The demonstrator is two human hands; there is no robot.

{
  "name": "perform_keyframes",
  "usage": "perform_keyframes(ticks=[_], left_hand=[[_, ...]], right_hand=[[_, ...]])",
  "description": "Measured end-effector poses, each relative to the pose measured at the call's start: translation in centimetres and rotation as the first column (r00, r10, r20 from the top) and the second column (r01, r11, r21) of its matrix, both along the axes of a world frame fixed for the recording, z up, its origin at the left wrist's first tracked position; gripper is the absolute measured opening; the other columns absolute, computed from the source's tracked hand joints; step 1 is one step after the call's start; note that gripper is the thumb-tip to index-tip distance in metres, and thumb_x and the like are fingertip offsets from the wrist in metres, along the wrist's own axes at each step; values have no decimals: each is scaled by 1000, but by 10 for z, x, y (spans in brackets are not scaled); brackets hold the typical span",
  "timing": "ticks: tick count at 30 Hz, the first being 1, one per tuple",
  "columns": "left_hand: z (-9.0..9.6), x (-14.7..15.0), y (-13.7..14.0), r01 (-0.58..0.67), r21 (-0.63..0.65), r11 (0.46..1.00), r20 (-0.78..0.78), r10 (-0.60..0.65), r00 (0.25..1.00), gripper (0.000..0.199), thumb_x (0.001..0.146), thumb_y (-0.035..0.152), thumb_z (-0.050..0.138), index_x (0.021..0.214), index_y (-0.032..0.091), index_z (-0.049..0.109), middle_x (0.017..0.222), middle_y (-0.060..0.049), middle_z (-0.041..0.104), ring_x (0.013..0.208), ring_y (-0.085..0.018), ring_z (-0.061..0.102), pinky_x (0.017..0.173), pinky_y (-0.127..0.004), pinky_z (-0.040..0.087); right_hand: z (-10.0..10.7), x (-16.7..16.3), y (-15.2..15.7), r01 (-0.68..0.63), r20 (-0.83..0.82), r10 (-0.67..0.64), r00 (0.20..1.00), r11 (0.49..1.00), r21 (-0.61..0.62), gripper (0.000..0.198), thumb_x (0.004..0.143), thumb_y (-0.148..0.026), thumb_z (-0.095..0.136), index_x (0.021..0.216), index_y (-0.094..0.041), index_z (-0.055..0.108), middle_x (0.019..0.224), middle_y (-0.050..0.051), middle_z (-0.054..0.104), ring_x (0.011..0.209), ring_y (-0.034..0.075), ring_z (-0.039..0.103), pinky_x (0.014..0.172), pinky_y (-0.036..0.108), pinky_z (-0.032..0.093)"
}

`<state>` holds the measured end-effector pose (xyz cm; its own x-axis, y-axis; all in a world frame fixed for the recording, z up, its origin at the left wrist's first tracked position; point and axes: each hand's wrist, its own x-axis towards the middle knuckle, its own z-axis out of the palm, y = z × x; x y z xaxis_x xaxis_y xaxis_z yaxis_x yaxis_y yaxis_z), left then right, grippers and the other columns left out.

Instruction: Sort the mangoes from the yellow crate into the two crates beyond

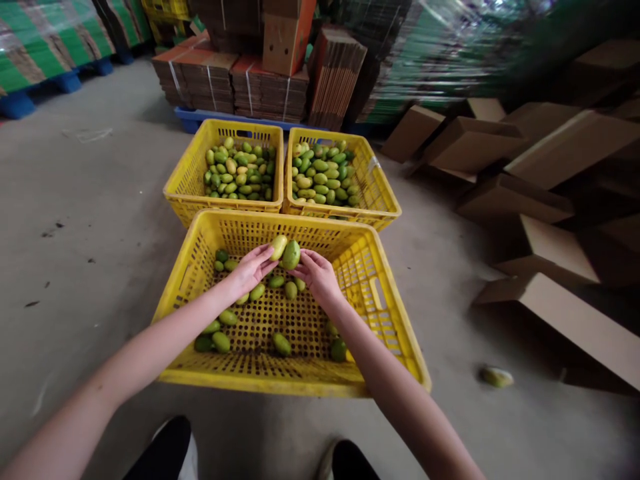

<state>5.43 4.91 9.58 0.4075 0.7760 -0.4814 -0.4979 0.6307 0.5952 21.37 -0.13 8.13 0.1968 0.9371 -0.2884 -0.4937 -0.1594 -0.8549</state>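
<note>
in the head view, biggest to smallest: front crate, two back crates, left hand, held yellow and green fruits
1. Front crate
2. Back left crate and back right crate: too alike to rank
3. Left hand
4. Yellow fruit and green fruit: too alike to rank

No lettering, brand, number or sign could be read on the front yellow crate [295, 387], the two yellow crates [225, 202] behind it, or the cardboard boxes [575, 313] to its right.

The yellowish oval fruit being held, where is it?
In the head view, the yellowish fruit is in the left hand, over the front yellow plastic crate, left of the green oval fruit in the right hand.
</note>
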Motion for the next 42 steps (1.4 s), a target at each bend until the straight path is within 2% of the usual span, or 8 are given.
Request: perform_keyframes(ticks=[3, 7, 14, 22, 25, 30, 36, 42], left_hand=[[-1, -1, 0, -2, -15, 1000, 31, 2, 1000, 14, 82, 6, 69, 88, 17, 64, 84, 0, 73, 76, -9, 70, 78, -19, 57], [-3, -3, 2, 32, -29, 999, 47, -30, 998, 15, 82, 4, 67, 86, 17, 65, 76, 1, 70, 66, -8, 66, 66, -17, 54], [0, -5, 5, 41, 2, 999, 33, -41, 999, 14, 81, 1, 66, 87, 14, 69, 84, -3, 72, 75, -10, 69, 84, -23, 56], [7, -5, 4, 35, 45, 998, -86, -31, 996, 12, 84, 7, 61, 75, 11, 66, 76, -6, 73, 74, -13, 70, 89, -29, 57], [8, -6, 4, 51, 83, 995, -103, -42, 994, 5, 81, 7, 65, 80, 11, 69, 79, -6, 74, 77, -13, 71, 93, -31, 56], [6, -8, 5, 122, 169, 978, -103, -105, 989, 22, 77, 4, 66, 96, 13, 71, 91, -5, 76, 93, -15, 71, 100, -30, 53], [0, -11, 7, 141, 179, 974, -81, -129, 988, 20, 73, 2, 68, 90, 13, 70, 90, -5, 75, 86, -14, 72, 97, -30, 54], [2, -13, 10, 162, 232, 959, -40, -157, 987, 25, 71, 3, 74, 93, 14, 69, 96, -3, 74, 86, -12, 71, 97, -28, 55]], right_hand=[[2, -1, -1, 1, -33, -1, 999, 1000, 9, 38, 59, -38, 88, 86, -20, 69, 79, 0, 73, 68, 16, 71, 74, 33, 61], [6, -3, -3, -18, 10, 18, 1000, 999, 29, 44, 53, -35, 91, 89, -20, 72, 89, 1, 75, 76, 17, 72, 78, 31, 60], [11, -1, -4, -26, 29, 24, 999, 997, 71, 43, 57, -33, 88, 95, -22, 73, 94, 0, 76, 90, 22, 71, 85, 37, 58], [12, 0, -3, -43, 7, 42, 999, 996, 83, 41, 57, -36, 89, 92, -22, 74, 94, 0, 76, 90, 22, 71, 84, 38, 58], [13, 1, -3, -51, 7, 50, 999, 995, 84, 42, 57, -37, 89, 93, -22, 73, 95, 0, 76, 91, 22, 71, 86, 39, 58], [14, 1, -3, -55, 17, 53, 998, 994, 90, 40, 59, -37, 88, 93, -22, 72, 94, 0, 75, 91, 21, 71, 90, 39, 57], [15, 1, -4, -58, 24, 56, 998, 994, 88, 42, 55, -33, 89, 91, -23, 71, 90, -1, 75, 86, 19, 70, 89, 37, 57], [13, 3, -2, -67, 5, 66, 998, 989, 130, 41, 53, -32, 91, 86, -24, 67, 85, -5, 70, 78, 14, 67, 82, 34, 58]])
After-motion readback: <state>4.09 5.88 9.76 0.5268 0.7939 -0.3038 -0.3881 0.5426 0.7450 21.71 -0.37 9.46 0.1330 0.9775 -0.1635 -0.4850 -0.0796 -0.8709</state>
